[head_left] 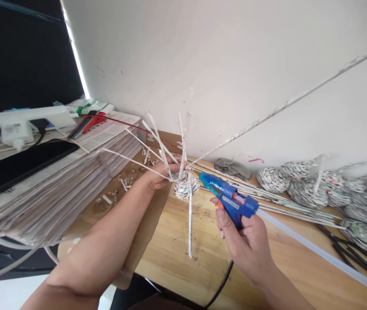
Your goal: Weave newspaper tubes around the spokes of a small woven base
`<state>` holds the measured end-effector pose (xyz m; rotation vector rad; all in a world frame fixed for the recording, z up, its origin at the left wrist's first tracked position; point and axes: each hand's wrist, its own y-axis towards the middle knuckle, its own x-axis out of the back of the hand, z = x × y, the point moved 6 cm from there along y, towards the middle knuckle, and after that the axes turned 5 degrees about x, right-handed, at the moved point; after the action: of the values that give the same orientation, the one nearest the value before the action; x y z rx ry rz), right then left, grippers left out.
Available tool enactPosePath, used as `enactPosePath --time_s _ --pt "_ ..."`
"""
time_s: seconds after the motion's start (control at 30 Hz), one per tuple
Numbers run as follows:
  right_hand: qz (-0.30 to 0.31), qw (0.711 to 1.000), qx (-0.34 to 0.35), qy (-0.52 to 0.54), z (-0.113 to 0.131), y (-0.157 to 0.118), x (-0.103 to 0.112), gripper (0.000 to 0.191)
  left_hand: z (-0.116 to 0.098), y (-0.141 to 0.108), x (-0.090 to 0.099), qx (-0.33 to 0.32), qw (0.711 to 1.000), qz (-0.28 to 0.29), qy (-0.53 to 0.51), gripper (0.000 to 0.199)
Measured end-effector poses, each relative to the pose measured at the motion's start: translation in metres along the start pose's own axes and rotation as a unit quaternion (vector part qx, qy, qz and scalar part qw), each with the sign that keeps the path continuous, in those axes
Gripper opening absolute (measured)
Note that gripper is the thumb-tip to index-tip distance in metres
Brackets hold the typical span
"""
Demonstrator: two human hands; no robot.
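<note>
My left hand grips a small woven ball of rolled newspaper at its top, fingers closed around the base of the paper sticks. Several paper sticks fan out of the ball, and one long paper stick runs up to the right edge. My right hand is wrapped around the handle of a blue hot glue gun, a finger at its orange trigger. The gun's nozzle points at the ball from the right, a little apart from it. A long translucent glue stick trails from the gun's back.
Left stands a tall newspaper stack bearing a black phone, a power strip and red-handled cutters. Loose paper sticks lie along the wall. Finished woven balls pile up at right near black scissors. A grey rag lies behind.
</note>
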<state>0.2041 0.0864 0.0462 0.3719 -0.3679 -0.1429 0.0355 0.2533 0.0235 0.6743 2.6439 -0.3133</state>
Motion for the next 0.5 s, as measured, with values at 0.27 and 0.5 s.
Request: enactPosePath --time_s 0.27,0.5 --pt "0.015 1.000 -0.010 -0.016 -0.0029 -0.0013 -0.0005 0.033 -0.0002 -0.0010 -0.0003 -0.004 1.000 0.006 0.007 0.036" --pt "0.025 0.998 -0.033 -0.045 -0.0081 0.0005 -0.0019 0.039 0.0028 0.0018 0.0032 -0.021 0.999 0.011 0.040 0.034"
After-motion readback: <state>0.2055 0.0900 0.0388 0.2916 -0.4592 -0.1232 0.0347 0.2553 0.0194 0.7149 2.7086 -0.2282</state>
